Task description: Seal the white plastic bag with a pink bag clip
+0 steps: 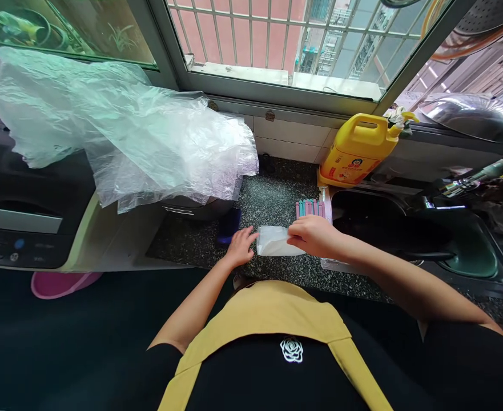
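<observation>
White pouch flat on speckled surface, right hand pinching its right part; left hand at its left edge, fingers spread. Striped items just beyond; sink to the right.

Crumpled translucent plastic sheeting spreads at 10 o'clock in a kitchen, draped partly over a black appliance at 9 o'clock, while a pink basin sits below at 8 o'clock. A metal grille fronts the window at 12 o'clock. At 2 o'clock, a yellow jug (its pump top also yellow) stands by the black sink at 3 o'clock, with a shiny metal vessel farther out at 2 o'clock.
</observation>
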A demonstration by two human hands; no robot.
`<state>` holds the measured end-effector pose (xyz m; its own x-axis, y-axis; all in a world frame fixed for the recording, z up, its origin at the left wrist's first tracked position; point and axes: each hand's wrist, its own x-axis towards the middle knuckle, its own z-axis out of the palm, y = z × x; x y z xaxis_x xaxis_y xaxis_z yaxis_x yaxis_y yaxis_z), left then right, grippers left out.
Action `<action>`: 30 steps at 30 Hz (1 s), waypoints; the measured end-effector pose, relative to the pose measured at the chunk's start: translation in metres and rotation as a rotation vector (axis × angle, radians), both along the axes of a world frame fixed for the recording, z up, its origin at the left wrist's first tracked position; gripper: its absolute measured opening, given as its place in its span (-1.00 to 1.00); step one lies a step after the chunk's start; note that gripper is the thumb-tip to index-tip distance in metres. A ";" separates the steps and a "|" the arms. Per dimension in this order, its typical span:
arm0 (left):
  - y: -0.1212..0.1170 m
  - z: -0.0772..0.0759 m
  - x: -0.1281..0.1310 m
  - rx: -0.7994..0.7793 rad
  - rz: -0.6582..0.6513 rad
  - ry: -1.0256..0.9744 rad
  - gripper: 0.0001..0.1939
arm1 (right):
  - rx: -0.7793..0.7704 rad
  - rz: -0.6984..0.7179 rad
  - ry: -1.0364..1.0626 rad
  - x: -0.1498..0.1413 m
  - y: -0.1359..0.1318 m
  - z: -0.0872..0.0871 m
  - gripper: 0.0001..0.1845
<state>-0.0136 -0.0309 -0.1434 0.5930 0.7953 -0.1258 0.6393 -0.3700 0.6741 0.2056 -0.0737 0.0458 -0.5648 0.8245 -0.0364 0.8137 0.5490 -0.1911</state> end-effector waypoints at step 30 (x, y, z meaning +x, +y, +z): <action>-0.010 0.072 0.041 -1.035 0.415 -0.898 -0.52 | -0.379 -0.573 0.995 0.042 0.026 -0.041 -0.48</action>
<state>0.0271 -0.0414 -0.0715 0.5324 0.7113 -0.4590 -0.2023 0.6333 0.7470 0.2474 -0.0480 0.0050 -0.0392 0.9954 -0.0875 0.3262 -0.0700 -0.9427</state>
